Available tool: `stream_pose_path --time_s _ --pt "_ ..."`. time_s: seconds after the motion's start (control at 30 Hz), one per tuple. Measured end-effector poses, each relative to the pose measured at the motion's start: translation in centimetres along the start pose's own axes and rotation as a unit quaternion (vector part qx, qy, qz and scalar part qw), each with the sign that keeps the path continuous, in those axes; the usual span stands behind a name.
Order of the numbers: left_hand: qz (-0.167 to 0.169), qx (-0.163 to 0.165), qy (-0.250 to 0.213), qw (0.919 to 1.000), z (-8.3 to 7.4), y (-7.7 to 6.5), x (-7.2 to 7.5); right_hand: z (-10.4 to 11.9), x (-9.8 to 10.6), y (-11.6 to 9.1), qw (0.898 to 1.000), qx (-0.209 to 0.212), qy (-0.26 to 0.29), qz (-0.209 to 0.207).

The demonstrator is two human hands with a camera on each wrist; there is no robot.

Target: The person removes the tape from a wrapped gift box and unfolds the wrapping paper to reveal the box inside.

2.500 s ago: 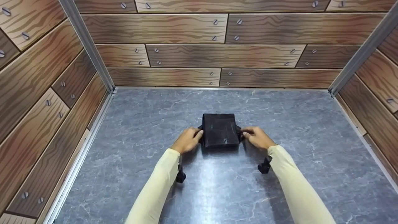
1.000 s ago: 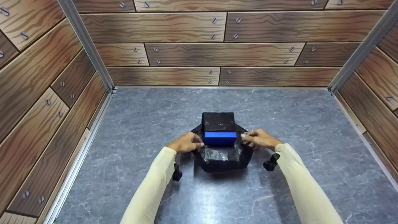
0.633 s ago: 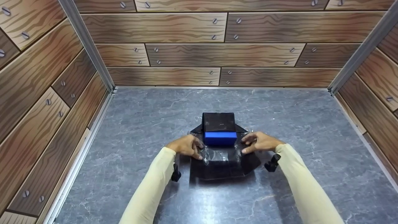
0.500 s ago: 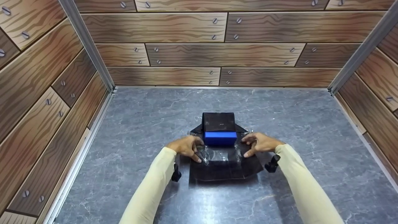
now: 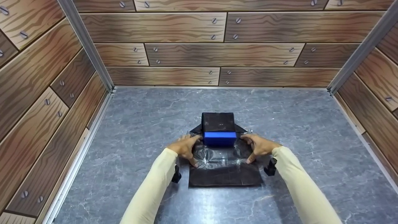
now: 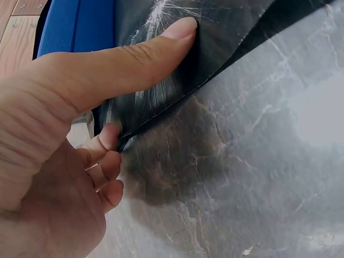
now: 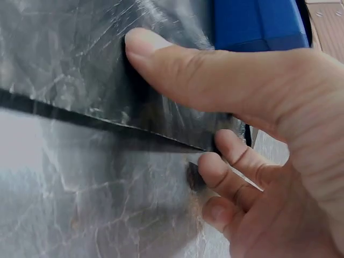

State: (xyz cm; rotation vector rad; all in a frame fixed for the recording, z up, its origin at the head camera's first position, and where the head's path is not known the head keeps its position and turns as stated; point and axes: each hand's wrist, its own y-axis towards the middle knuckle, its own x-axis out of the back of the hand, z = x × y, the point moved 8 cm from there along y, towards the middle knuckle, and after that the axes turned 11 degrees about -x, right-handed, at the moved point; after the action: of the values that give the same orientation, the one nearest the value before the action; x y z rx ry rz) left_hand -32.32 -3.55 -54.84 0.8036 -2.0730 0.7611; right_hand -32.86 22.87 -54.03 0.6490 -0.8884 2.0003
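A blue box (image 5: 220, 138) lies in the middle, its back part covered by a fold of a shiny black plastic sheet (image 5: 225, 177). The sheet's creased front part is spread out toward me. My left hand (image 5: 185, 147) is at the sheet's left side, thumb stretched over its surface and the other fingers loosely bent by the edge. On the opposite side my right hand (image 5: 259, 145) mirrors it, its thumb (image 7: 161, 59) over the sheet and fingertips close to the edge. Both hands have thumb and index finger spread apart, either side of the box.
Everything lies on a grey marbled surface (image 5: 149, 118). Wood-print panels form the back wall (image 5: 183, 56), left wall (image 5: 40, 124) and right wall (image 5: 373, 102), with metal rails at the corners.
The black sheet, earlier folded over the box, has come off its front, exposing blue. The front flap has unfolded toward me and flattened. Both hands have let go and spread their fingers.
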Motion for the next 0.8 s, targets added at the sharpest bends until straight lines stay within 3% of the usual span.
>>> stream_pose_path --time_s 0.47,0.8 --pt "-0.009 -0.008 0.010 0.9999 0.1 -0.5 0.2 0.7 -0.6 -0.4 0.999 0.022 -0.028 -0.029" --pt "-0.029 -0.032 0.055 0.9975 -0.9 0.0 0.8 1.4 -0.4 0.1 0.995 -0.018 -0.086 -0.036"
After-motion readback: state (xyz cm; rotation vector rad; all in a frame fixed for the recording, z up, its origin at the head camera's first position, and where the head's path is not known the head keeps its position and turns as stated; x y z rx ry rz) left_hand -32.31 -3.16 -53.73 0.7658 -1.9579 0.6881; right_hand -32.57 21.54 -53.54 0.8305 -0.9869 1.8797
